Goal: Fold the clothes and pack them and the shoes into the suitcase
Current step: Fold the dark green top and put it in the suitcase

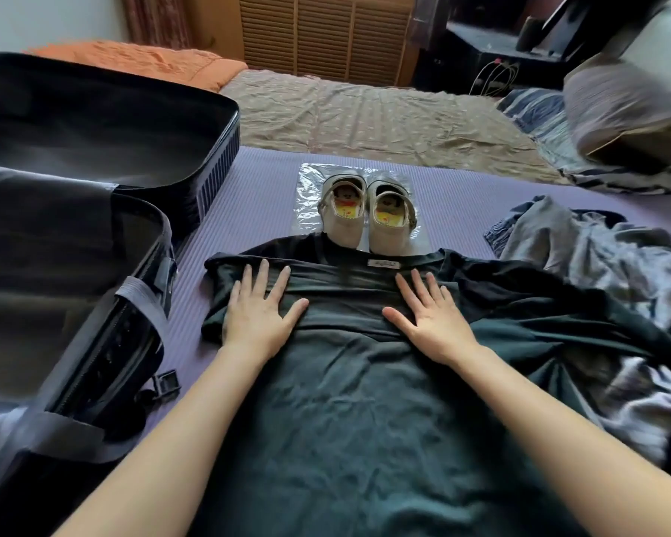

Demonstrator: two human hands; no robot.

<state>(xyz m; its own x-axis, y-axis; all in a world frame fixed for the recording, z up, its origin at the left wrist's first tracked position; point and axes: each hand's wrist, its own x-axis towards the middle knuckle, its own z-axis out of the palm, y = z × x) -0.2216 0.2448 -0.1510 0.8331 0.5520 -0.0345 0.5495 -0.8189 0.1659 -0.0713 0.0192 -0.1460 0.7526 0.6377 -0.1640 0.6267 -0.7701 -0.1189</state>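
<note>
A dark green T-shirt (349, 401) lies spread on the purple mat in front of me, collar away from me. My left hand (260, 308) presses flat on its left shoulder area, fingers straight and spread. My right hand (430, 315) lies flat on the right side near the collar label. Just beyond the collar, a pair of beige shoes (369, 211) stands on a clear plastic sheet (310, 180). The open dark suitcase (94, 211) lies at the left, its straps and buckle loose.
A crumpled pile of grey and blue clothes (582, 257) lies at the right on the purple mat (248, 211). Behind it stretch a beige bedsheet (384, 118), an orange blanket (140, 60) and a striped pillow (613, 110).
</note>
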